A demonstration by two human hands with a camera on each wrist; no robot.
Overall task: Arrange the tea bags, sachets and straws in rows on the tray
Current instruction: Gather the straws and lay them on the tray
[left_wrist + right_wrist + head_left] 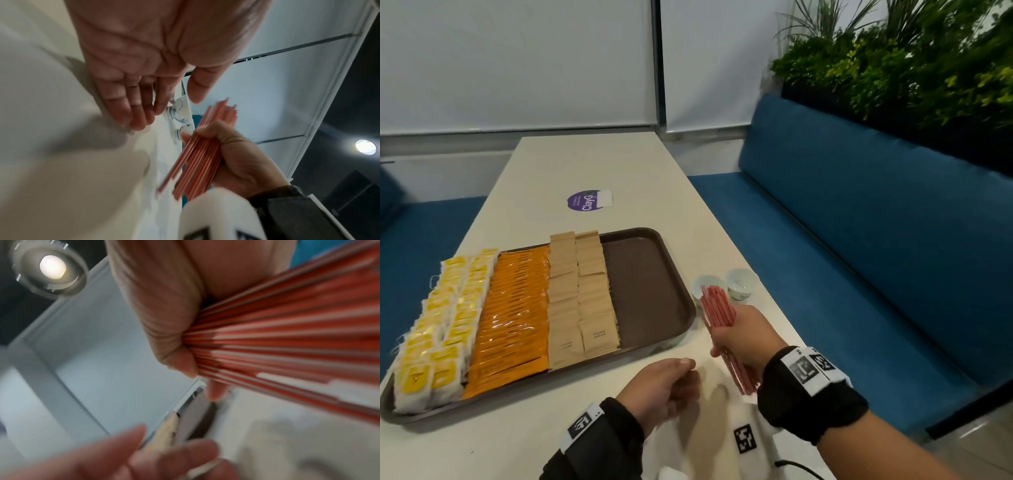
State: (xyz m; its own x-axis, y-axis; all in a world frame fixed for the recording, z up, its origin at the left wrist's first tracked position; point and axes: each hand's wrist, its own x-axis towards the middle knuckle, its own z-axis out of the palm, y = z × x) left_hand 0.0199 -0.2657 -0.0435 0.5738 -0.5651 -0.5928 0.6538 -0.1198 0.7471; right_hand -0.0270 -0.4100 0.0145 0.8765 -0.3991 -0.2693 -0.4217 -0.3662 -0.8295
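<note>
From the head view, the right hand (744, 337) grips a bundle of red straws (719, 308) above the table (619, 164), just right of the brown tray (650, 274) holding rows of tea bags (445, 329), orange sachets (513, 315) and brown sugar sachets (578, 294). The left wrist view shows the left hand (144, 68) empty, fingers relaxed and straight, close beside the straws. In the right wrist view the right hand's fingers (174, 337) are wrapped around the fanned straws.

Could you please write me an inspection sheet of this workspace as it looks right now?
Surface: white table, purple sticker on it.
Job's things: brown tray holds rows of yellow tea bags, orange sachets, brown sugar sachets; its right strip is bare. Red straws are off the tray.
Clutter: two small cups right of the tray.
Grippers: right hand grips the straws; left hand holds nothing.
Cables: black cable at the near edge.
Surroundings: blue bench, plants.
</note>
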